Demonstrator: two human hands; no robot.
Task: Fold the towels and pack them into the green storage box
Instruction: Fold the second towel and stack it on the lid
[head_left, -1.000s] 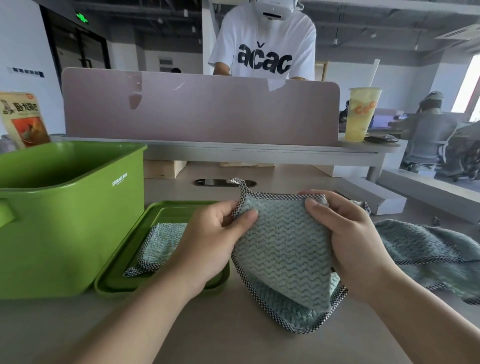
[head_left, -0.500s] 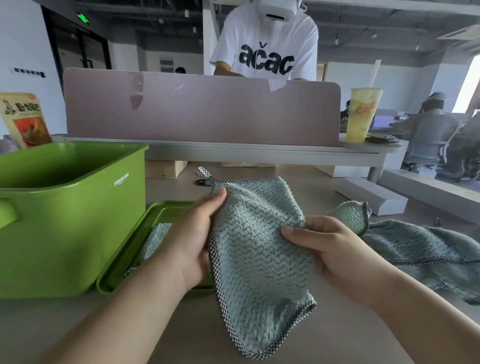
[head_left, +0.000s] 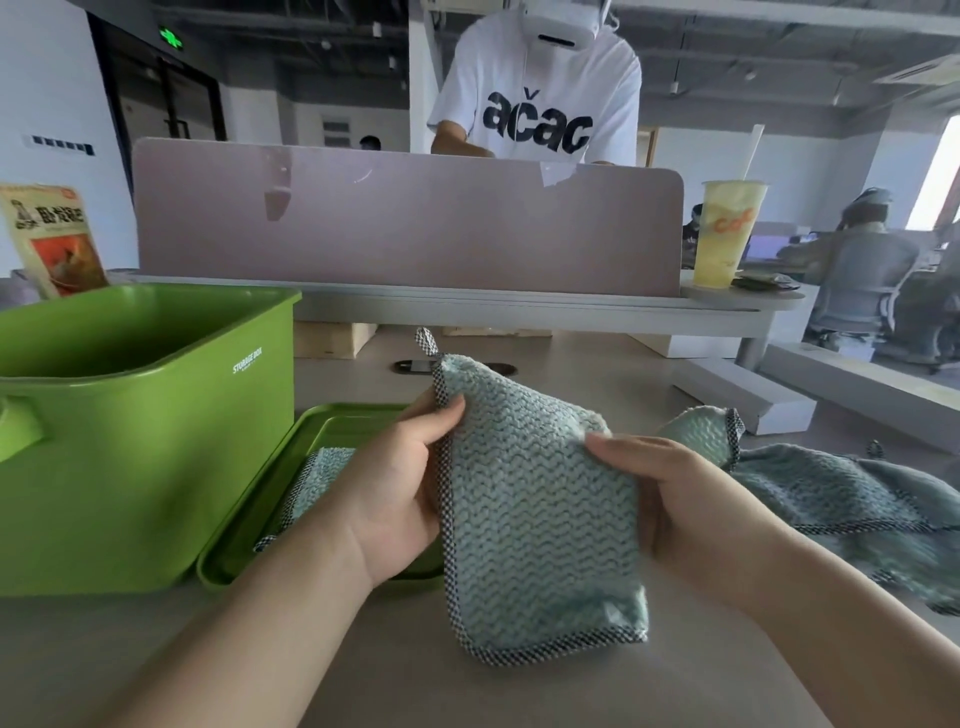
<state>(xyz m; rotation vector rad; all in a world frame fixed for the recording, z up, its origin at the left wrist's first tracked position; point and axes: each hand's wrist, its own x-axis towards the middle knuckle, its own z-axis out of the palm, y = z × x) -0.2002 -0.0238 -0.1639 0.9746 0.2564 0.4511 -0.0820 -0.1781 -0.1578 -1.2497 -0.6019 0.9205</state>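
Box lettering: "STORAGE BOX" in small white capitals near the top edge of the green storage box (head_left: 145, 467).
T-shirt print: "ačac" in dark letters on the white shirt of the person (head_left: 537, 124) standing behind the pink divider panel (head_left: 405, 218).
Cup print: orange letters that look like "cof" on the yellow drink cup (head_left: 727, 234) with a straw. It stands on the shelf at the divider's right end.
Packet: the snack packet (head_left: 52, 239) behind the box carries Chinese characters I cannot read.
Sign: a green lit exit sign (head_left: 170, 39) shines high on the left.
Box contents: the box stands open on the bench (head_left: 519, 691) at my left. Only its inner walls show, and its floor is out of view.
Lid contents: the green lid (head_left: 234, 551) lies upturned just beside the box, and a folded towel (head_left: 317, 478) lies in it.
Held towel: the teal towel (head_left: 535, 519) with checked trim hangs folded between my hands, loop uppermost, to the right of the lid.
Left grip (head_left: 395, 488): pinches the towel's left checked edge, thumb in front.
Right grip (head_left: 691, 499): clasps the right edge, thumb on the front and fingers behind.
Loose towels (head_left: 841, 499): a crumpled heap lies on the bench at my right.
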